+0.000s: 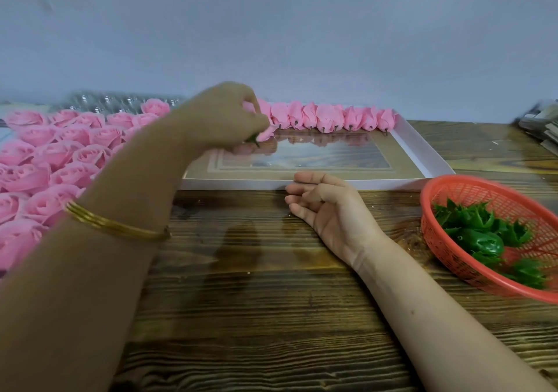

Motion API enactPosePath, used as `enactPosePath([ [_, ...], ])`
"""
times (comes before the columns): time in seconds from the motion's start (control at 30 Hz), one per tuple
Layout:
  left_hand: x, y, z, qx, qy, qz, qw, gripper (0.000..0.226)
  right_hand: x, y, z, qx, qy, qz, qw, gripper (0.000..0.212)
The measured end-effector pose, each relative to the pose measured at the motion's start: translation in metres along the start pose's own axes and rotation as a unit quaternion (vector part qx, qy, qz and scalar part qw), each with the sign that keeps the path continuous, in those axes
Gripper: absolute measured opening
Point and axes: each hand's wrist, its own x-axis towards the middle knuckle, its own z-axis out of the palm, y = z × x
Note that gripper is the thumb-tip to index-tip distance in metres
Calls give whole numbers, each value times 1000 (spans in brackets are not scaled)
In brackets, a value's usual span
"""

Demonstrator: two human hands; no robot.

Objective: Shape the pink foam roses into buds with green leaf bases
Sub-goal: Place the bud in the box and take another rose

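My left hand (225,114) reaches to the far left corner of a shallow white box (422,147) and pinches a pink foam bud (265,133) with a green base, at the left end of a row of finished buds (329,117) lined along the box's back wall. My right hand (323,201) rests on the wooden table in front of the box, palm up, fingers loosely curled, holding nothing. Several open pink foam roses (54,156) lie in a mass at the left. Green leaf bases (483,234) sit in a red mesh basket (471,189) at the right.
The table (271,301) is dark wood grain. A clear plastic tray (114,102) lies behind the roses at the back left. A stack of papers or boxes (540,126) sits at the far right edge. A plain wall stands behind.
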Motion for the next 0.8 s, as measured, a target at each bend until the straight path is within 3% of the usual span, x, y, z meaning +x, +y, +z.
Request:
enactPosePath([
  [0.4, 75, -71, -107, 79, 102, -108, 986, 10, 4, 3, -1, -17, -9, 0, 1000, 33],
  [0.57, 84, -113, -127, 97, 100, -175, 975, 14, 4, 3, -2, -26, -12, -4, 1000, 33],
  [0.8, 99, -135, -126, 166, 70, -182, 967, 14, 4, 3, 0, -34, -10, -7, 999, 33],
])
